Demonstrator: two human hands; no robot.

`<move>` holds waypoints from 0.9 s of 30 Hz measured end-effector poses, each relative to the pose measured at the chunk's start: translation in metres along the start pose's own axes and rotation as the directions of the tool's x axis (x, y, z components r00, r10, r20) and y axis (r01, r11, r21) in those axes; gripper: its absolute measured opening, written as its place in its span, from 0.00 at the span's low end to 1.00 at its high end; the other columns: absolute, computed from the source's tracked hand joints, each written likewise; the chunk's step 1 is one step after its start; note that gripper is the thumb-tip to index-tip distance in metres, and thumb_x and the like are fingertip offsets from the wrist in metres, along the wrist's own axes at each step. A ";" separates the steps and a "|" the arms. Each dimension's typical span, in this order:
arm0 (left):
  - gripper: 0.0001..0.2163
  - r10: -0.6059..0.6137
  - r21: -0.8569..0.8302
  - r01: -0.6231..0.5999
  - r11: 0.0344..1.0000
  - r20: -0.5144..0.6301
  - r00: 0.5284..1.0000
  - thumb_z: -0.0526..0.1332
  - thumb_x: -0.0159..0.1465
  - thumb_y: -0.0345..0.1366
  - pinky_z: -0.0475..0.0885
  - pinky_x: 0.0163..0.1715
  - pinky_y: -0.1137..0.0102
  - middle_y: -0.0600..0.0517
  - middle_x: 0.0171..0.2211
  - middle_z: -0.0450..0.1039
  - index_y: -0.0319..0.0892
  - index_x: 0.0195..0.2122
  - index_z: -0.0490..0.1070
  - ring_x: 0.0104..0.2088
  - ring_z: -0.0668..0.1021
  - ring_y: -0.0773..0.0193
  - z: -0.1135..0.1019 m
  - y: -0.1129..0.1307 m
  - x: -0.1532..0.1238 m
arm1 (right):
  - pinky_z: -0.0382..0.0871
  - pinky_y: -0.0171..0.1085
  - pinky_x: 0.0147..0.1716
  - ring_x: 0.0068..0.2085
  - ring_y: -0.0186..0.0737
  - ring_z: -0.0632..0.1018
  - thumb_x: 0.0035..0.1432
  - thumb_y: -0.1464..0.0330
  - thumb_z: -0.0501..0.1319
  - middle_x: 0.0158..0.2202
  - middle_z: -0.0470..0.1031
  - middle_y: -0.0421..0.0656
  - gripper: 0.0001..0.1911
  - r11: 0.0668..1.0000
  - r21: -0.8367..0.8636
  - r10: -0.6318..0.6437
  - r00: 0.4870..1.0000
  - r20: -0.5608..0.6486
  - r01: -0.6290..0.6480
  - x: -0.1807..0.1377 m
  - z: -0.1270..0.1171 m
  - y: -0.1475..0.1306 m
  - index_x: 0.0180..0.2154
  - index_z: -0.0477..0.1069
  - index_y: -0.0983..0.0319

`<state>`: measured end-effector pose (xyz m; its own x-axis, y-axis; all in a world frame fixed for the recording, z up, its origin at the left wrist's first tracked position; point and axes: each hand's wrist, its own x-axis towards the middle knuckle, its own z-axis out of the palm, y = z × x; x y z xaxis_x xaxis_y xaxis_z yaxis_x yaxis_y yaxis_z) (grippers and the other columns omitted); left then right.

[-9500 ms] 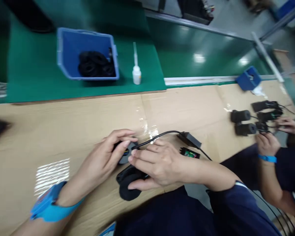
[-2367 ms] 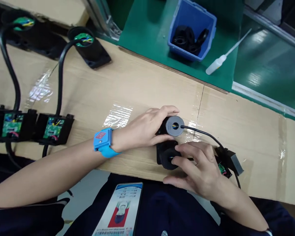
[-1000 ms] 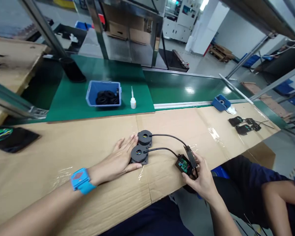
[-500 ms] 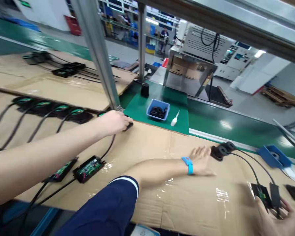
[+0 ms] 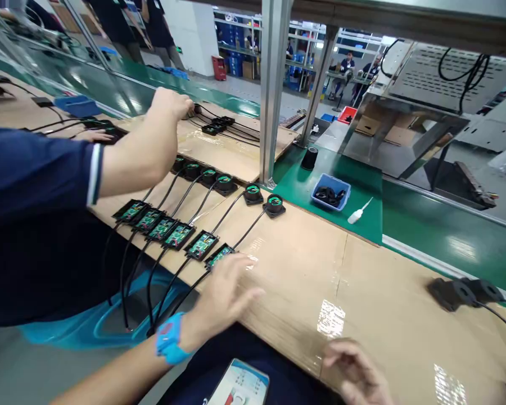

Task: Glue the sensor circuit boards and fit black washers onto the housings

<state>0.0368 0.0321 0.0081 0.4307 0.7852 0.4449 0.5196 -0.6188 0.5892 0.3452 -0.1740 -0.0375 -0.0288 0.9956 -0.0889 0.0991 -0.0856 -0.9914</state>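
My left hand point(image 5: 223, 289), wearing a blue wristband point(image 5: 172, 338), is open with thumb and fingers apart. It hovers at or just over the nearest black housing with a green circuit board point(image 5: 220, 256); whether it touches cannot be told. A cable runs from that housing to a round black part point(image 5: 275, 206) with green inside. My right hand point(image 5: 354, 368), blurred at the cardboard's front edge, has loosely bent fingers apart and nothing visible in them. Several similar units with boards point(image 5: 177, 234) lie in a row to the left.
A co-worker's arm point(image 5: 152, 146) reaches across at left. A blue bin point(image 5: 331, 192) of black rings, a white bottle point(image 5: 357, 216) and a black cup point(image 5: 309, 158) stand on the green mat. Black round parts point(image 5: 451, 293) lie at right. A metal post point(image 5: 274, 95) rises behind. A phone point(image 5: 240, 385) lies below.
My view has turned left. My left hand has moved from beside the right-hand round parts to the nearest board. My right hand has let go of the black housings. The co-worker's arm has drawn back left.
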 end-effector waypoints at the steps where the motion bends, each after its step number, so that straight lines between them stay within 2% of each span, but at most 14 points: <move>1: 0.16 -0.120 0.036 0.124 0.992 -0.094 0.988 0.57 0.71 0.49 0.73 0.56 0.53 0.43 0.50 0.72 0.45 0.52 0.68 0.52 0.77 0.49 -0.016 -0.021 -0.012 | 0.75 0.48 0.52 0.49 0.51 0.81 0.64 0.52 0.64 0.47 0.80 0.51 0.22 0.994 0.103 0.005 0.987 0.158 -0.022 0.012 0.024 -0.008 0.56 0.74 0.54; 2: 0.16 -0.228 0.053 0.241 0.969 -0.185 0.956 0.57 0.70 0.51 0.73 0.54 0.50 0.43 0.48 0.71 0.43 0.49 0.68 0.50 0.76 0.47 -0.030 -0.040 -0.025 | 0.72 0.50 0.56 0.52 0.51 0.80 0.63 0.51 0.65 0.50 0.79 0.50 0.24 0.987 0.146 0.024 0.952 0.305 -0.071 0.025 0.047 -0.016 0.56 0.74 0.53; 4: 0.20 -0.405 0.045 0.439 0.897 -0.313 0.859 0.55 0.69 0.55 0.72 0.53 0.46 0.42 0.47 0.69 0.43 0.48 0.66 0.48 0.76 0.45 -0.051 -0.070 -0.053 | 0.62 0.51 0.65 0.63 0.51 0.73 0.63 0.49 0.65 0.60 0.74 0.49 0.27 0.977 0.162 0.057 0.899 0.435 -0.140 0.052 0.088 -0.028 0.59 0.73 0.52; 6: 0.24 -0.532 -0.008 0.560 0.828 -0.325 0.782 0.54 0.68 0.60 0.74 0.52 0.45 0.42 0.47 0.70 0.43 0.49 0.65 0.48 0.78 0.45 -0.060 -0.088 -0.078 | 0.54 0.50 0.70 0.68 0.49 0.68 0.63 0.47 0.64 0.67 0.68 0.48 0.34 0.950 0.200 0.097 0.838 0.537 -0.239 0.079 0.125 -0.033 0.65 0.66 0.53; 8: 0.27 -0.611 -0.073 0.614 0.786 -0.243 0.753 0.51 0.67 0.63 0.78 0.49 0.49 0.43 0.46 0.75 0.44 0.52 0.65 0.46 0.82 0.47 -0.060 -0.094 -0.095 | 0.47 0.48 0.72 0.71 0.50 0.63 0.52 0.44 0.71 0.70 0.63 0.52 0.49 0.904 0.229 0.194 0.823 0.533 -0.361 0.105 0.162 -0.032 0.68 0.62 0.59; 11: 0.29 -0.649 -0.170 0.632 0.756 -0.071 0.757 0.50 0.67 0.65 0.82 0.44 0.55 0.45 0.43 0.81 0.45 0.54 0.67 0.41 0.85 0.51 -0.056 -0.092 -0.107 | 0.49 0.51 0.71 0.72 0.56 0.60 0.41 0.37 0.72 0.71 0.59 0.59 0.63 0.843 0.303 0.265 0.834 0.485 -0.444 0.139 0.221 -0.031 0.69 0.58 0.64; 13: 0.30 -0.654 -0.240 0.647 0.724 0.059 0.754 0.51 0.67 0.65 0.83 0.43 0.57 0.46 0.42 0.83 0.46 0.54 0.70 0.41 0.86 0.51 -0.061 -0.089 -0.106 | 0.55 0.49 0.68 0.67 0.54 0.68 0.37 0.38 0.74 0.64 0.69 0.56 0.61 0.807 0.384 0.251 0.849 0.465 -0.448 0.157 0.254 -0.034 0.65 0.63 0.63; 15: 0.28 -0.611 -0.205 0.636 0.744 0.176 0.772 0.51 0.66 0.64 0.83 0.40 0.60 0.48 0.37 0.84 0.47 0.49 0.75 0.37 0.86 0.50 -0.074 -0.090 -0.095 | 0.63 0.46 0.62 0.55 0.47 0.77 0.35 0.38 0.74 0.51 0.78 0.48 0.53 0.775 0.463 0.208 0.866 0.455 -0.430 0.169 0.275 -0.038 0.58 0.70 0.61; 18: 0.23 -0.423 0.047 0.420 0.906 0.136 0.896 0.53 0.66 0.61 0.82 0.33 0.63 0.51 0.29 0.82 0.49 0.37 0.78 0.29 0.85 0.53 -0.098 -0.099 -0.051 | 0.70 0.44 0.48 0.34 0.38 0.77 0.36 0.37 0.72 0.29 0.74 0.37 0.48 0.753 0.510 0.192 0.880 0.434 -0.416 0.173 0.283 -0.038 0.52 0.71 0.62; 19: 0.22 -0.330 0.122 0.319 0.940 0.083 0.940 0.54 0.66 0.59 0.82 0.34 0.63 0.50 0.31 0.83 0.48 0.38 0.78 0.30 0.85 0.53 -0.103 -0.103 -0.027 | 0.69 0.43 0.43 0.29 0.36 0.74 0.39 0.37 0.71 0.25 0.71 0.34 0.47 0.757 0.511 0.191 0.885 0.424 -0.408 0.170 0.281 -0.037 0.51 0.70 0.62; 20: 0.20 -0.243 0.173 0.229 0.958 0.065 0.968 0.55 0.66 0.56 0.82 0.40 0.61 0.48 0.38 0.84 0.47 0.44 0.77 0.36 0.85 0.51 -0.104 -0.108 0.000 | 0.68 0.42 0.40 0.27 0.34 0.72 0.43 0.36 0.69 0.23 0.68 0.33 0.46 0.765 0.509 0.184 0.891 0.414 -0.394 0.166 0.277 -0.035 0.52 0.69 0.63; 23: 0.27 -0.116 0.139 0.096 0.986 0.141 0.983 0.55 0.64 0.50 0.74 0.59 0.53 0.41 0.57 0.76 0.41 0.60 0.68 0.55 0.80 0.48 -0.088 -0.124 0.093 | 0.65 0.38 0.35 0.25 0.33 0.69 0.48 0.34 0.65 0.22 0.66 0.32 0.43 0.808 0.492 0.119 0.907 0.403 -0.325 0.151 0.258 -0.029 0.51 0.69 0.62; 25: 0.32 -0.066 0.104 0.041 0.994 0.248 0.966 0.59 0.60 0.48 0.68 0.65 0.52 0.40 0.65 0.68 0.40 0.64 0.64 0.61 0.75 0.48 -0.064 -0.136 0.150 | 0.64 0.38 0.34 0.26 0.33 0.69 0.48 0.33 0.63 0.22 0.66 0.32 0.44 0.832 0.481 0.071 0.913 0.403 -0.277 0.142 0.242 -0.027 0.51 0.69 0.61; 27: 0.37 -0.048 0.074 0.023 0.997 0.350 0.936 0.64 0.55 0.48 0.67 0.66 0.53 0.39 0.66 0.67 0.38 0.65 0.63 0.64 0.73 0.46 -0.040 -0.146 0.193 | 0.64 0.36 0.33 0.27 0.32 0.68 0.51 0.33 0.63 0.22 0.65 0.33 0.43 0.847 0.477 0.036 0.920 0.391 -0.236 0.133 0.224 -0.027 0.52 0.68 0.60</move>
<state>0.0148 0.2754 0.0348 0.6361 0.7564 0.1524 0.5827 -0.6004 0.5477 0.1161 -0.0478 -0.0437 -0.4122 0.8979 -0.1546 -0.3840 -0.3251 -0.8642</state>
